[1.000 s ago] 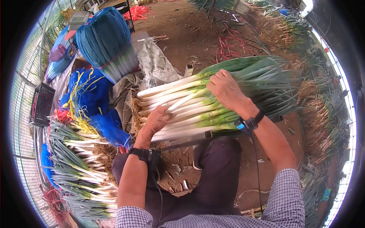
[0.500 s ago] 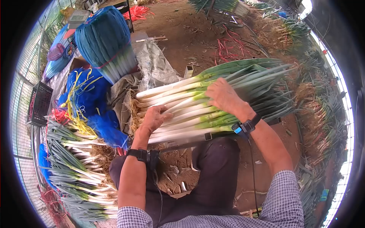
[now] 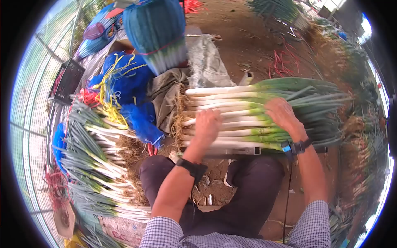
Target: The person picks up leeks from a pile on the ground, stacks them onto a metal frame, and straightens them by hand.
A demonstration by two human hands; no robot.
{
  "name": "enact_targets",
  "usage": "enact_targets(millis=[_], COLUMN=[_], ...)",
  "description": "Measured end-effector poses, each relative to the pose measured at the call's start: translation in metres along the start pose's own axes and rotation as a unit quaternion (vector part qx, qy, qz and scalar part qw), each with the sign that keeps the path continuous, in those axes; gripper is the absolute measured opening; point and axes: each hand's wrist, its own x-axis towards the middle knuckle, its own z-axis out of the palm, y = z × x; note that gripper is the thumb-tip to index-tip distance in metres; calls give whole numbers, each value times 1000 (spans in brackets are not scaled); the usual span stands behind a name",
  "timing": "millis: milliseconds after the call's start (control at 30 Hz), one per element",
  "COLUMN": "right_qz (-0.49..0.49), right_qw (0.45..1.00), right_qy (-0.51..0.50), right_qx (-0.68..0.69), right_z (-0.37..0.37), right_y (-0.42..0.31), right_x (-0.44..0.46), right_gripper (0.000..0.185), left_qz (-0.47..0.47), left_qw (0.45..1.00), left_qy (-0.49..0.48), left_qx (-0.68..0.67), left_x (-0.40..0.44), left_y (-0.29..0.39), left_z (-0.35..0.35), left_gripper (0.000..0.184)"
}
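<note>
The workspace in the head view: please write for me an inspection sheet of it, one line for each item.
Surface: metal frame under the stalks, on brown soil with scraps.
Main things: long green-and-white stalks side by side, roots toward the left.
Clutter: blue netting, yellow strings, red strings.
Left hand: at the white parts; blurred, grip unclear.
Right hand: at the green parts; grip unclear.
Cables: dark cable hangs below the right wrist device.
Surroundings: second stalk pile, dark crate, netted bundle.
Other people: nothing seen.
</note>
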Motion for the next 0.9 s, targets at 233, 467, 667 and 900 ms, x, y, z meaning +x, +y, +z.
enact_targets(millis=[233,467,667,900], right_qz=[5,91,84,114], right_qw=[999,973,994,990], right_qy=[-21,-212,-69,-80], right_qx=[-45,6,-22,-8], right_z=[-13,-25,10,5], right_y=[-20,-7,-14,-23], right_x=[-2,36,6,1], right_gripper=[14,33,37,36], left_qz=[-35,-126,9,-35], left_qw=[993,954,995,999], left_qy=[-110,-273,89,-11], left_qx=[-35,22,38,-21], left_x=[7,35,1,0], left_y=[-6,-7,-3,-10], left_z=[1,-1,13,13], left_gripper=[36,66,19,18])
